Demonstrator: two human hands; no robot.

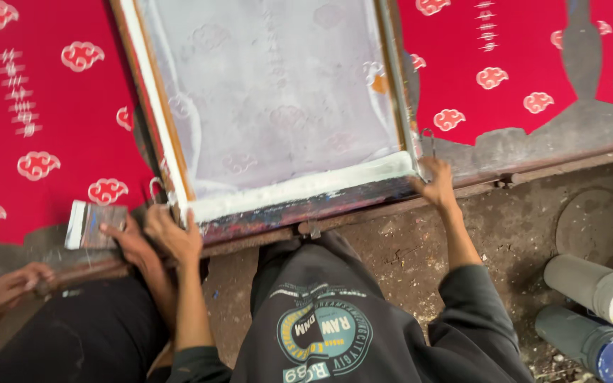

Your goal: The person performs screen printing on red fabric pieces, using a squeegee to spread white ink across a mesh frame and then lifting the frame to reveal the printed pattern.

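Left hand (173,234) is clamped on the near left corner of the printing screen frame (299,206); right hand (434,181) is clamped on its near right corner. Frame lies flat on the table (569,135), over red cloth (51,120) printed with white clouds. White paste (306,186) sits along the frame's near inside edge. A co-worker's hand (125,237) touches a squeegee (94,225) just left of the frame. Two cylindrical containers (597,312) lie on the floor, lower right.

A long table (533,135) carries red cloth (51,142) printed with white clouds. Below it lies a dirty concrete floor (391,262), with two cans (597,312) at right.
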